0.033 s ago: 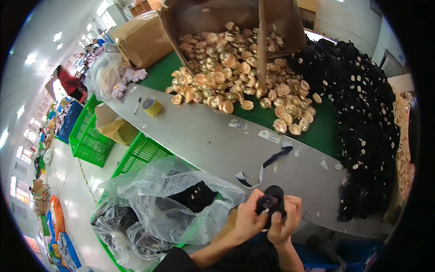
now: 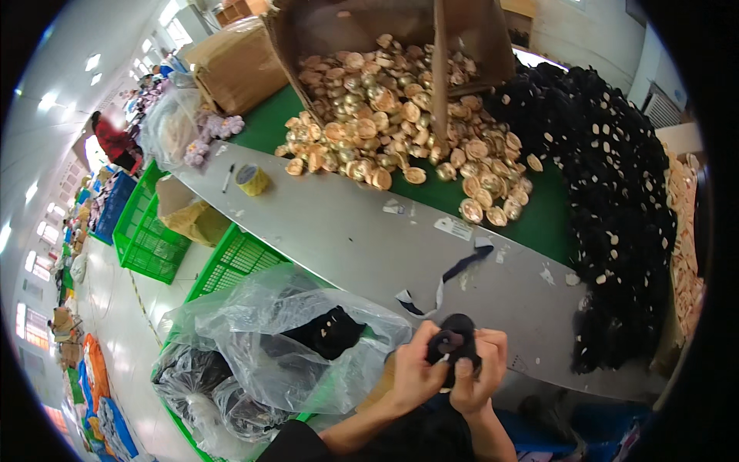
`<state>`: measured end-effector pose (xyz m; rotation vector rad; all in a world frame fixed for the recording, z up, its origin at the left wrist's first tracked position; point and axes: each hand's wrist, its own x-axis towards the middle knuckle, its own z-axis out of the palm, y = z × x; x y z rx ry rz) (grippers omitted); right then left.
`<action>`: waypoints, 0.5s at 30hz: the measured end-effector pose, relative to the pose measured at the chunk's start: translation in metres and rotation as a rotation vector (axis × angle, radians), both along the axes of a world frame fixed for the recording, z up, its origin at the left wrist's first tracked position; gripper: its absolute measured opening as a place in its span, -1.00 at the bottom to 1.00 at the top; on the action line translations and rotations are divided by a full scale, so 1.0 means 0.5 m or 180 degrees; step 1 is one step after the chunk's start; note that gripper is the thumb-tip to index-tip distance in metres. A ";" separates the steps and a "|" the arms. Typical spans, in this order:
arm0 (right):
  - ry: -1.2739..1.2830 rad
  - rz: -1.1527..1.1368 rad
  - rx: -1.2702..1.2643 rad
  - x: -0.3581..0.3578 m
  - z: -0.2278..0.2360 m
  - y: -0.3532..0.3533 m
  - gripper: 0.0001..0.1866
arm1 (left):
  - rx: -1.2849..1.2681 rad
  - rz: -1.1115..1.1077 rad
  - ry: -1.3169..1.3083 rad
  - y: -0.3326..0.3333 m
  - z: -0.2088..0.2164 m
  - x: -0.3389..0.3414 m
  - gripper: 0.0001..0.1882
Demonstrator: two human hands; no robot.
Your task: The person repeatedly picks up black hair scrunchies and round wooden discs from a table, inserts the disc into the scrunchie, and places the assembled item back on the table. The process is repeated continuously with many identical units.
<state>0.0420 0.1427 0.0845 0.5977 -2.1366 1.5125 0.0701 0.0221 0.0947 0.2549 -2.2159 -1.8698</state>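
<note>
Both hands meet over the near edge of the grey table point(image 2: 339, 223). Between them is a small black plush piece point(image 2: 459, 326) with a dark, rounded opening facing up. My left hand point(image 2: 416, 368) pinches its left side, thumb laid toward the opening. On the other side, my right hand point(image 2: 477, 375) grips it with the thumb raised against its lower edge. A tiny pale spot shows between the thumbs; I cannot make out what it is. Just beyond the hands, a dark strip with a pale edge point(image 2: 465, 266) lies twisted on the tabletop.
Gold half-shell pieces point(image 2: 377, 115) spill from a cardboard box point(image 2: 477, 46) onto green matting. Black plush pieces with pale spots point(image 2: 616, 208) heap at right. Clear plastic bags point(image 2: 254, 323) with black items fill a green crate point(image 2: 231, 266) at left. Yellow tape point(image 2: 252, 179) and a pen point(image 2: 229, 179) lie farther back.
The whole view has shifted slightly left. Both hands keep their hold on the black plush piece, and my right thumb is slightly more upright against it.
</note>
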 end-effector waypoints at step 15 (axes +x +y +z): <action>0.0409 0.0851 -0.0079 -0.043 0.036 -0.040 -0.80 | 0.0863 0.0503 0.0700 -0.042 -0.087 0.019 -0.85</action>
